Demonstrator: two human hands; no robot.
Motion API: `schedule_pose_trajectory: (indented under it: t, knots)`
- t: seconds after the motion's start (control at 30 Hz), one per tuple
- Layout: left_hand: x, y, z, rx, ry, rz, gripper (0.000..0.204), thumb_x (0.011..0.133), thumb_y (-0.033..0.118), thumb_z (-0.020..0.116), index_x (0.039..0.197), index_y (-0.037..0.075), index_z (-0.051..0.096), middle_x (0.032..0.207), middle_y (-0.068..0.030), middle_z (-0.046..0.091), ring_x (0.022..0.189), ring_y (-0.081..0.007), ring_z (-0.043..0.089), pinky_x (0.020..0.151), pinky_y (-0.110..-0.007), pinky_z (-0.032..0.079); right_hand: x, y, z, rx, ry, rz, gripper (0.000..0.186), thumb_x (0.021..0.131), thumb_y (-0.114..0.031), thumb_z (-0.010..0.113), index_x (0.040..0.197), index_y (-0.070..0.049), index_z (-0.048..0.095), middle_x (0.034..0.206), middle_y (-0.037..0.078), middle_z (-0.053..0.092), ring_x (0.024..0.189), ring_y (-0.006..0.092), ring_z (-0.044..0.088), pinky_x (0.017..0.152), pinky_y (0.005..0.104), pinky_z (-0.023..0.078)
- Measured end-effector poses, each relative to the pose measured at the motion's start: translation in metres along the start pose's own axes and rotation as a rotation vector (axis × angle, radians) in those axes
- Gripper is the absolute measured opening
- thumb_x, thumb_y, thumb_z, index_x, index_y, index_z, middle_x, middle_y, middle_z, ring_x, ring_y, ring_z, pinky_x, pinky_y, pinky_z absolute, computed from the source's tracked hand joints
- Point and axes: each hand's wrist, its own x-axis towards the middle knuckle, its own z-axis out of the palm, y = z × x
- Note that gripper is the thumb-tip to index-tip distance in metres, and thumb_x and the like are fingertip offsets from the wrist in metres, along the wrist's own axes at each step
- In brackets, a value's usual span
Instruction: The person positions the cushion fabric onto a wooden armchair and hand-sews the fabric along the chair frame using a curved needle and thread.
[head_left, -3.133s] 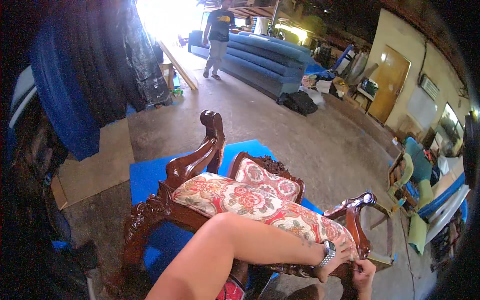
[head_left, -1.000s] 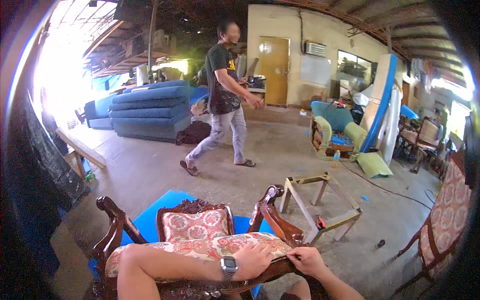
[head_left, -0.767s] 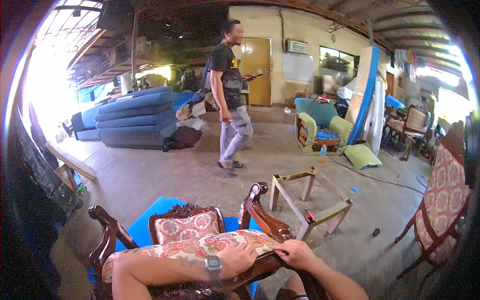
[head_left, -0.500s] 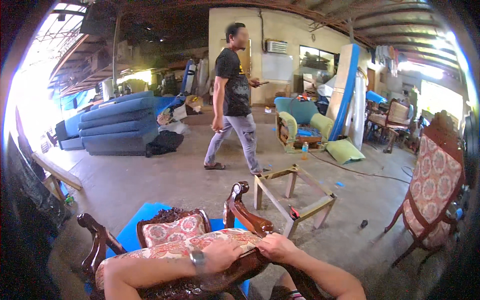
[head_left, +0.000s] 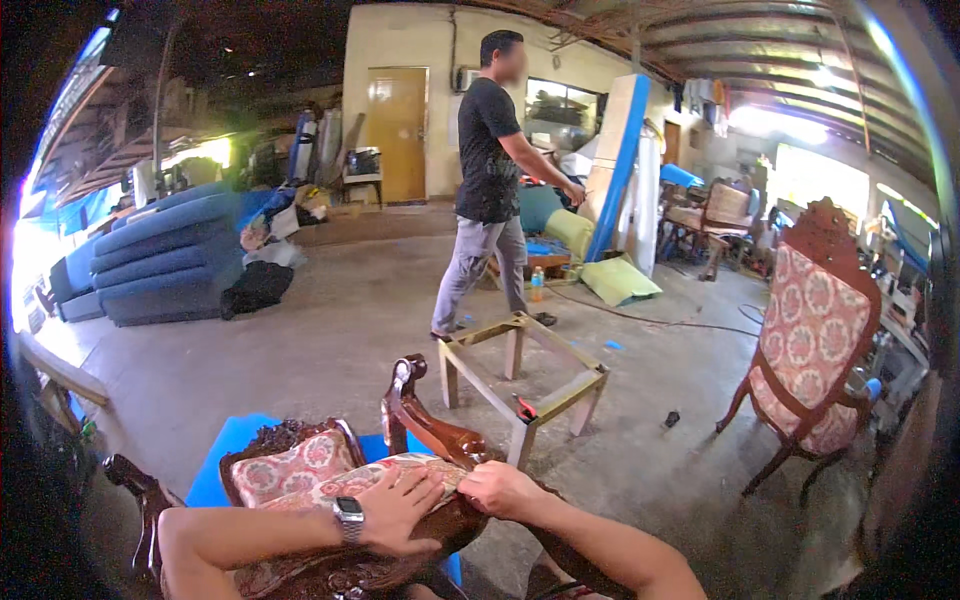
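Observation:
A carved dark-wood armchair (head_left: 430, 430) with floral upholstery lies tipped back in front of me, its seat front toward me. My left hand (head_left: 402, 508), below a wristwatch (head_left: 348, 518), presses flat on the floral seat fabric (head_left: 345, 484) with its fingers spread. At the seat's right corner, beside the curved armrest, my right hand (head_left: 497, 490) is closed on the edge of the upholstery fabric. Its fingertips are mostly hidden. The padded backrest (head_left: 292, 468) shows beyond the seat, above a blue sheet (head_left: 215, 455) on the floor.
A bare wooden frame (head_left: 480, 375) stands just ahead, with a red-handled tool (head_left: 524, 408) on it. To the right is another floral chair (head_left: 815, 320). A person (head_left: 488, 150) in a black shirt walks beyond the frame. Stacked blue cushions (head_left: 165, 260) sit at the left.
My view has swung right. My left hand has opened flat on the seat fabric, while my right stays at the corner. The person has walked rightward.

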Motion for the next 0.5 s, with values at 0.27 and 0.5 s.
schedule_pose_trajectory:
  t: [0.27, 0.5]
  knots:
    - [0.003, -0.006, -0.007, 0.017, 0.032, 0.104, 0.106, 0.075, 0.081, 0.038, 0.135, -0.006, 0.038, 0.142, -0.0226, 0.036, 0.132, -0.0388, 0.032, 0.106, -0.057, 0.026, -0.001, -0.007, 0.001, 0.038, 0.038, 0.119, 0.017, 0.072, -0.015, 0.062, 0.087, -0.010, 0.054, 0.076, 0.004, 0.056, 0.074, 0.0229, 0.057, 0.068, 0.0344, 0.046]
    - [0.002, -0.008, -0.015, 0.004, 0.065, 0.162, 0.108, 0.073, 0.082, 0.040, 0.133, -0.008, 0.038, 0.140, -0.0252, 0.038, 0.129, -0.0419, 0.033, 0.105, -0.058, 0.026, 0.003, -0.007, -0.019, -0.099, -0.071, 0.061, 0.009, 0.081, -0.017, 0.051, 0.087, -0.010, 0.054, 0.077, 0.004, 0.057, 0.078, 0.0208, 0.058, 0.070, 0.0332, 0.045]
